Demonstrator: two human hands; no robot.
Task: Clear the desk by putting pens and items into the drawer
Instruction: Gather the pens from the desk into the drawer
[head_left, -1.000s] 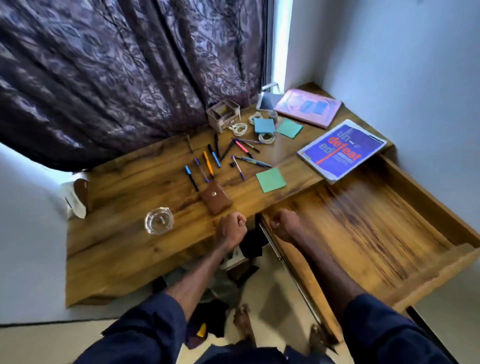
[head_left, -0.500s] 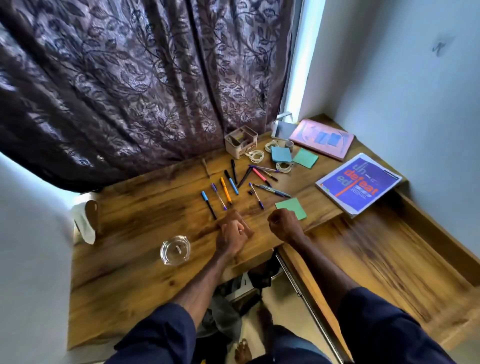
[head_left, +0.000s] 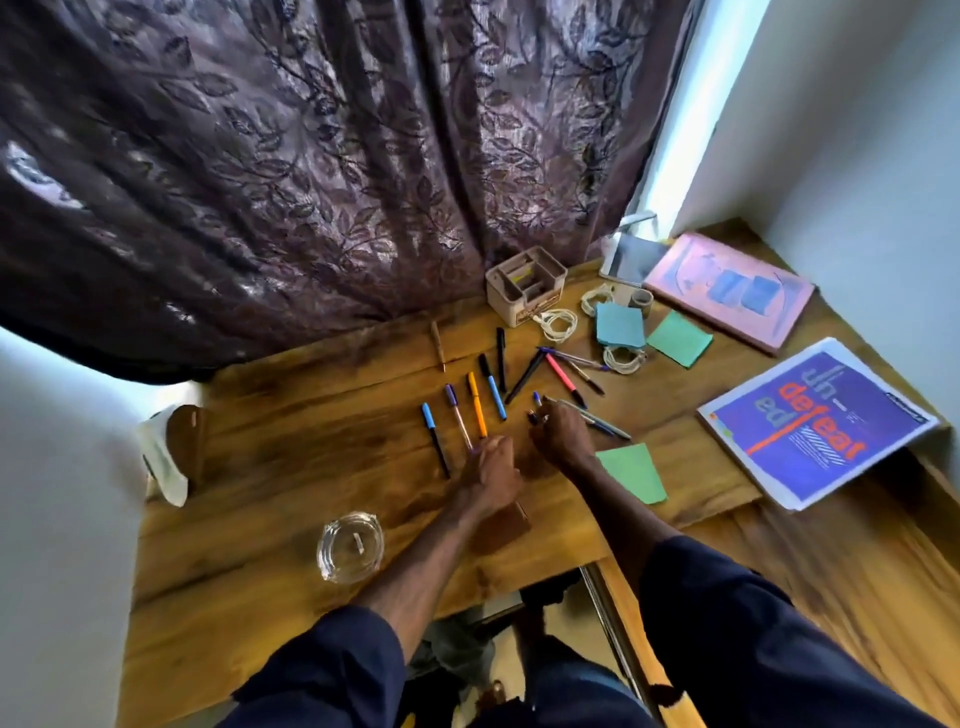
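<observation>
Several pens lie fanned out on the wooden desk (head_left: 291, 467): a light-blue one (head_left: 435, 437), a purple one (head_left: 457, 413), an orange one (head_left: 477, 402), a blue one (head_left: 493, 389), and black and red ones further back. My left hand (head_left: 493, 470) is curled over the lower end of the purple pen, beside the orange pen's tip. My right hand (head_left: 563, 439) pinches a short blue-capped pen (head_left: 535, 401) at its fingertips. The open drawer (head_left: 841, 582) lies low on the right. A brown pouch (head_left: 511, 525) is partly hidden under my left wrist.
A glass ashtray (head_left: 350, 545) sits near the front left. Green sticky notes (head_left: 634, 473), a blue magazine (head_left: 815, 426), a pink book (head_left: 732, 288), cable coils (head_left: 558, 323), a blue pad (head_left: 619, 325) and a beige organizer (head_left: 525, 285) fill the right and back. A curtain hangs behind.
Both hands moved forward from the desk's front edge onto the pens. The left hand passed over the brown pouch. The view tilted up, away from the drawer.
</observation>
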